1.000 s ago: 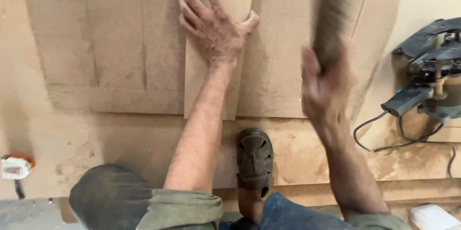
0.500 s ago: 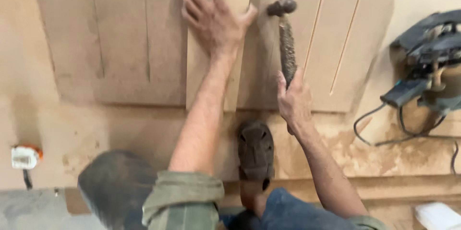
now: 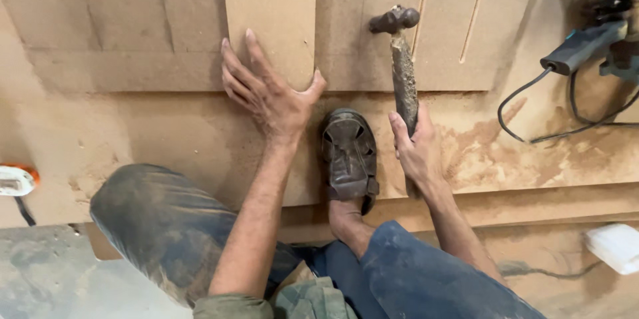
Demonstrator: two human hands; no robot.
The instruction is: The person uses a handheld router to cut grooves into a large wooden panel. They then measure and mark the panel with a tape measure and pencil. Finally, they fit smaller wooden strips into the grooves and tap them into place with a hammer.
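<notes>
Nearest the camera are the person's knees in dusty trousers, then a sandalled foot [image 3: 349, 156] planted on the sawdust-strewn board floor. Just right of it, the right hand [image 3: 418, 149] has its fingers wrapped round the worn handle of a hammer [image 3: 402, 59], head pointing away. The left hand [image 3: 269, 92] lies flat, fingers spread (gripping nothing), against the near end of a narrow fibreboard strip [image 3: 269, 6]. Farther right sits a corded power tool [image 3: 599, 12].

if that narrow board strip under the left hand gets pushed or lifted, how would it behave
The board strip looks flat and stiff, so it should probably slide rather than roll or tip. Sawdust on the boards may let it skid easily. The left hand lies spread on its lower end, likely steadying it.
</notes>
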